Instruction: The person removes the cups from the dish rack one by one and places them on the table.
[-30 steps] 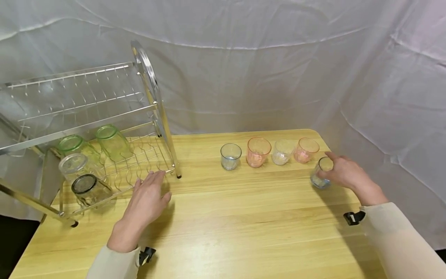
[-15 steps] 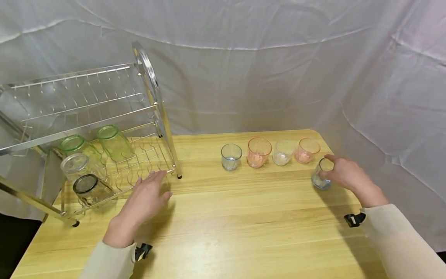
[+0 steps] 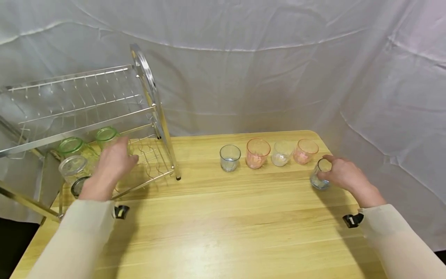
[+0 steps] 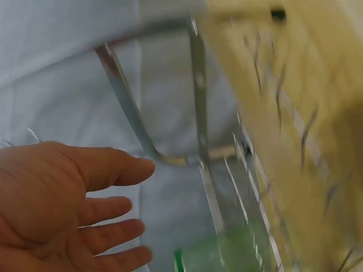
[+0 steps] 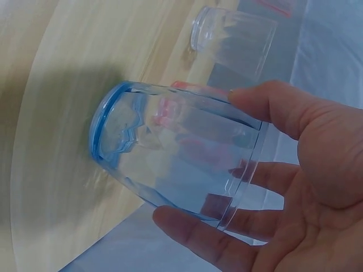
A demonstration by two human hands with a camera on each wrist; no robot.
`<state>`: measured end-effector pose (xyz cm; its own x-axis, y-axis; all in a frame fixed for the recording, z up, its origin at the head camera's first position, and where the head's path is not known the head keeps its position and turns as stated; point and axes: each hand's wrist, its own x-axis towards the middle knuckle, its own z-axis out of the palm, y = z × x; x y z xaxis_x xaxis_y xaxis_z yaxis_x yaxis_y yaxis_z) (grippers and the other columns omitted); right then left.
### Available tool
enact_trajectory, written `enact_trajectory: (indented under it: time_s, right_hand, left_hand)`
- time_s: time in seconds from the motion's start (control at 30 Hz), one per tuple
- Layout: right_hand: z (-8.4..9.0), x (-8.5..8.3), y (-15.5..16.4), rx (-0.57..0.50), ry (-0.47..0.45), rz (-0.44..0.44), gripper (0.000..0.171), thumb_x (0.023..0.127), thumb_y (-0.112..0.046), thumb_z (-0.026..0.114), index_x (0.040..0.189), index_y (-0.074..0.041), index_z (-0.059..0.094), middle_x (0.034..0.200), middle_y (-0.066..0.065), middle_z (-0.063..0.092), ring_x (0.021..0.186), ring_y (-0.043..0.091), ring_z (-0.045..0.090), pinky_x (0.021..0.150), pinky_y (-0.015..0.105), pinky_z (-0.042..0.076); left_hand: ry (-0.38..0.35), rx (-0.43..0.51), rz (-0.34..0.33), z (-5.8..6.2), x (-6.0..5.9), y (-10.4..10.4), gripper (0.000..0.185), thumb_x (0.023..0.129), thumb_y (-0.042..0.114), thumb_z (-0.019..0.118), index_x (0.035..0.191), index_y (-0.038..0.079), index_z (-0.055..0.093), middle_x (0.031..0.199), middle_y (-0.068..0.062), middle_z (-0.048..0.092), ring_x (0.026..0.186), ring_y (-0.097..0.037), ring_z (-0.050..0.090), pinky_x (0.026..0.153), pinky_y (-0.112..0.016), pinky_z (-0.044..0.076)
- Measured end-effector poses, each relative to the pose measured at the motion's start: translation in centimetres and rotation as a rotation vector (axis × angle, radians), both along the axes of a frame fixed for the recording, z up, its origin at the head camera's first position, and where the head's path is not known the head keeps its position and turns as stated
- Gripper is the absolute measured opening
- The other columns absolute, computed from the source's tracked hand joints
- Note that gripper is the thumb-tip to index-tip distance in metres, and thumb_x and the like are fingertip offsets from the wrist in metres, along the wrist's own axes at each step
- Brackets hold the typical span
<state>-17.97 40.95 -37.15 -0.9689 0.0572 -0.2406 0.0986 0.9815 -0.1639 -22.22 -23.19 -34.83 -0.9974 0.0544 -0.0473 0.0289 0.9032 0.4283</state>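
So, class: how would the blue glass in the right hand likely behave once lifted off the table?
The blue glass looks thin-walled and empty, so probably light. Its smooth, clear sides may slip between the fingers. Being round and tapered, it would likely roll if laid on the table.

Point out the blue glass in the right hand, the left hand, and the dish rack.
blue glass (image 5: 170, 153): right wrist view, on its side wall.
left hand (image 3: 111, 161): head view, back of the hand.
dish rack (image 3: 148, 83): head view, on its curved end frame.
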Motion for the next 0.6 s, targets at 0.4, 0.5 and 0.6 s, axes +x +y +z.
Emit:
enact_trajectory:
  time_s: [0.4,0.5,0.6]
  right_hand:
    - [-0.2,0.3,0.0,-0.001,0.018,0.009,0.087,0.094,-0.044,0.068,0.155,0.009,0.037,0.142,0.050,0.045,0.124,0.068,0.048,0.092,0.074,0.049]
    - [-0.3,0.3,-0.1,0.001,0.029,0.013,0.087,0.094,-0.043,0.069,0.155,0.010,0.038,0.140,0.050,0.046,0.123,0.067,0.049,0.092,0.073,0.049]
    - [-0.3,0.2,-0.1,0.006,0.040,0.015,0.086,0.094,-0.043,0.069,0.154,0.010,0.038,0.139,0.051,0.046,0.123,0.068,0.049,0.093,0.074,0.048]
  left_hand:
    - [-0.055,-0.181,0.021,1.1,-5.5,-4.3,0.052,0.097,0.023,0.064,0.126,-0.018,0.051,0.118,-0.047,0.055,0.103,-0.063,0.052,0.087,-0.072,0.048]
    - [-0.073,-0.219,-0.002,1.0,-6.1,-5.1,0.051,0.098,0.025,0.062,0.125,-0.017,0.052,0.123,-0.051,0.053,0.107,-0.068,0.053,0.092,-0.077,0.046]
    - [-0.077,-0.231,-0.015,0.6,-6.6,-5.4,0.057,0.096,0.024,0.064,0.130,-0.019,0.049,0.129,-0.054,0.049,0.117,-0.076,0.043,0.103,-0.083,0.036]
